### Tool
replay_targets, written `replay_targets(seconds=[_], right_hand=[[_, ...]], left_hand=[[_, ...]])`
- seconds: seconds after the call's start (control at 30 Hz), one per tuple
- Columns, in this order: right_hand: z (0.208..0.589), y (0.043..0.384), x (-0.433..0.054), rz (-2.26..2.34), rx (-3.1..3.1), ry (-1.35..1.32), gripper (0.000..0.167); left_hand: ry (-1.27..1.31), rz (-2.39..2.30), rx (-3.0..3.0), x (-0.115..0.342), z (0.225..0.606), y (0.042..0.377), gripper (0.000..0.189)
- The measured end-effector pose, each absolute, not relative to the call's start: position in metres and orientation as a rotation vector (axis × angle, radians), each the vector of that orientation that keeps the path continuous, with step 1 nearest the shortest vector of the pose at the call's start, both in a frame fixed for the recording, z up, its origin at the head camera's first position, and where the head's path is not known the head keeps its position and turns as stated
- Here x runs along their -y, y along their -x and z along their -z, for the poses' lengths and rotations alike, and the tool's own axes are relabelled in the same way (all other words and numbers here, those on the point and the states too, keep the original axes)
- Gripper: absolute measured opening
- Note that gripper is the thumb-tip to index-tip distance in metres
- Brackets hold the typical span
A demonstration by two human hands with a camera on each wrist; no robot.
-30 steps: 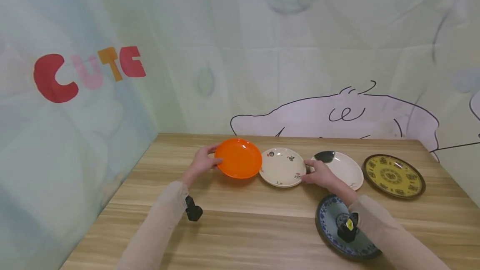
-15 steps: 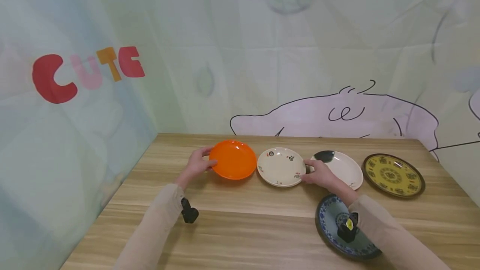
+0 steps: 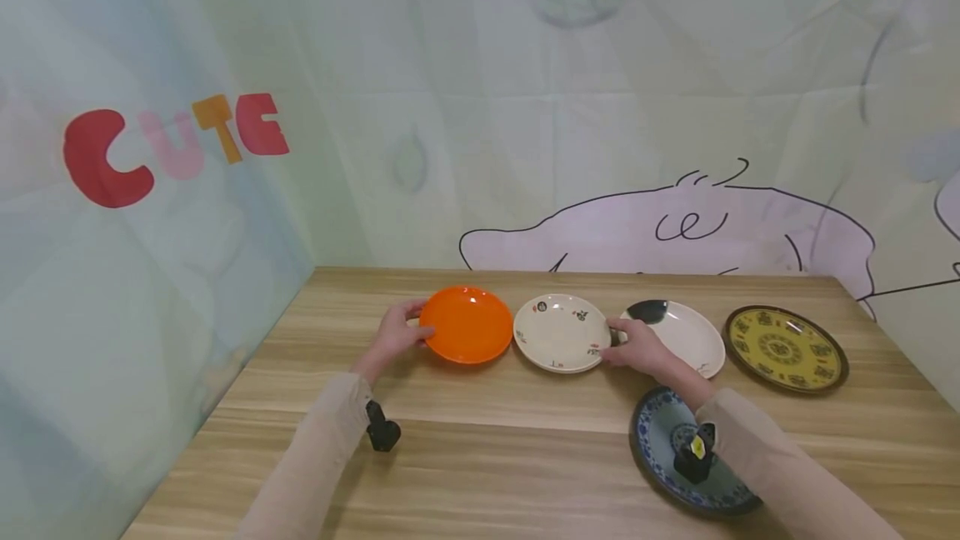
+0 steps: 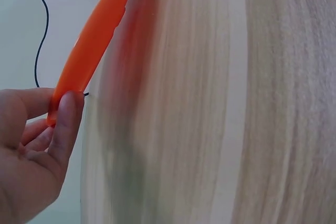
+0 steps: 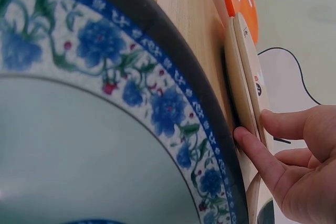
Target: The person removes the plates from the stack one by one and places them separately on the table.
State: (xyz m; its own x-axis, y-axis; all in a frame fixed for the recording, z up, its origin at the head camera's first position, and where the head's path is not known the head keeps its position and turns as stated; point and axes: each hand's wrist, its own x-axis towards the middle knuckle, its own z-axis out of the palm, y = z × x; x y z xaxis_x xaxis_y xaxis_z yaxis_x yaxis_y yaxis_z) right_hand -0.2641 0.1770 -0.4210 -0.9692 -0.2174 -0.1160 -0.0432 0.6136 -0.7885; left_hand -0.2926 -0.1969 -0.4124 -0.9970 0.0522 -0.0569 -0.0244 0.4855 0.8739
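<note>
My left hand (image 3: pixel 396 335) pinches the left rim of an orange plate (image 3: pixel 467 325). In the left wrist view the orange plate (image 4: pixel 86 51) is tilted, with a reddish shadow on the wood beneath it. Just to its right lies a cream plate (image 3: pixel 561 333) with small printed motifs. My right hand (image 3: pixel 643 352) holds this plate's right rim between thumb and fingers. From the right wrist, the cream plate (image 5: pixel 253 72) shows two stacked rim layers; the orange plate (image 5: pixel 241 3) is right beside its far end.
A white plate with a dark green patch (image 3: pixel 693 340) is partly behind my right hand. Farther right lies a yellow-green patterned plate (image 3: pixel 787 350). A blue floral plate (image 3: pixel 660 448) sits under my right forearm. The wooden table (image 3: pixel 480 473) meets a printed curtain (image 3: pixel 420 107) behind.
My left hand has drawn the orange plate leftward off the cream plate's edge, then a little lower and nearer. My right hand has stayed at the cream plate.
</note>
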Motion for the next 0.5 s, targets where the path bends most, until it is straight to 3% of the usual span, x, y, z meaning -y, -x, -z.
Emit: replay_targets(seconds=[0.5], right_hand=[[0.423,0.265,-0.177,1.3,-2.621,0.189,0.063]], left_hand=[[0.065,-1.551,-2.589,0.2,0.424,0.291,0.051]])
